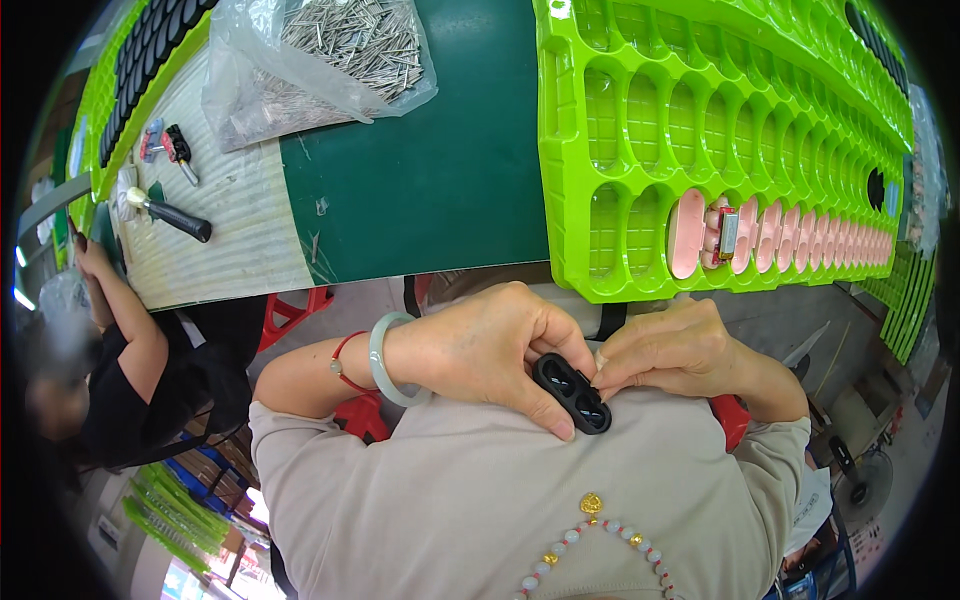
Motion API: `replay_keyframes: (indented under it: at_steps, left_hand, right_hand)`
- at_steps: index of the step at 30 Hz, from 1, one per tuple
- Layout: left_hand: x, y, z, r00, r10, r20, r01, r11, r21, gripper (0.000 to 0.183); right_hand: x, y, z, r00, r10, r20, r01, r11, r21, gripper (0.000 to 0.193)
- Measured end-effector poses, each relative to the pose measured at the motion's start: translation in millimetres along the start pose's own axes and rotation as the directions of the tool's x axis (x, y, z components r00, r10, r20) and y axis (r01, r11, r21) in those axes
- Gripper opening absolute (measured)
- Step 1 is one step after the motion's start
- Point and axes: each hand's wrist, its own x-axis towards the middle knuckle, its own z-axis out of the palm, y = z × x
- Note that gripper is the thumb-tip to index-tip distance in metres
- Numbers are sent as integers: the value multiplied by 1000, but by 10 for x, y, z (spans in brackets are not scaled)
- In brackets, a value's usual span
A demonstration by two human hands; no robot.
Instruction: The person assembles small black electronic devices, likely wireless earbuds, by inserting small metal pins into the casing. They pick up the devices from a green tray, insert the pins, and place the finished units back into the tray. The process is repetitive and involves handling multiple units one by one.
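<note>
Close in front of my chest, a black oval earbud case part [572, 392] with two glossy hollows is gripped between the thumb and fingers of my left hand [490, 345]. My right hand [668, 350] pinches at the case's right edge, its thumb and fingertips pressed together there. Whatever may lie between those right fingertips is hidden. Just beyond my hands is a bright green tray [563, 200] with rows of oval pockets. Pink oval case parts [686, 234] fill much of its nearest row, and a small metal-and-red piece [727, 235] rests among them.
On the green-topped table [430, 200] lies a clear bag of thin metal pins [355, 45]. Left of it are a black-handled tool [178, 219] and a small red-and-black tool [178, 148]. Another tray holds black parts [150, 60]. A person's arm [125, 310] reaches in at the left.
</note>
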Motion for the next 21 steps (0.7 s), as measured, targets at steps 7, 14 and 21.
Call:
replay_keyframes:
  at_steps: [7, 14, 21]
  left_hand:
    - [11, 29, 9, 1000, -17, 15, 17, 998, 61, 36]
    - [27, -86, 33, 999, 27, -25, -27, 1000, -7, 40]
    - [-14, 135, 21, 989, 126, -71, -118, 987, 107, 36]
  right_hand:
    - [-77, 66, 74, 999, -24, -26, 25, 1000, 12, 16]
    - [-100, 92, 104, 999, 0, -51, 2, 999, 49, 15]
    - [-93, 64, 19, 988, 10, -151, 9, 993, 120, 18]
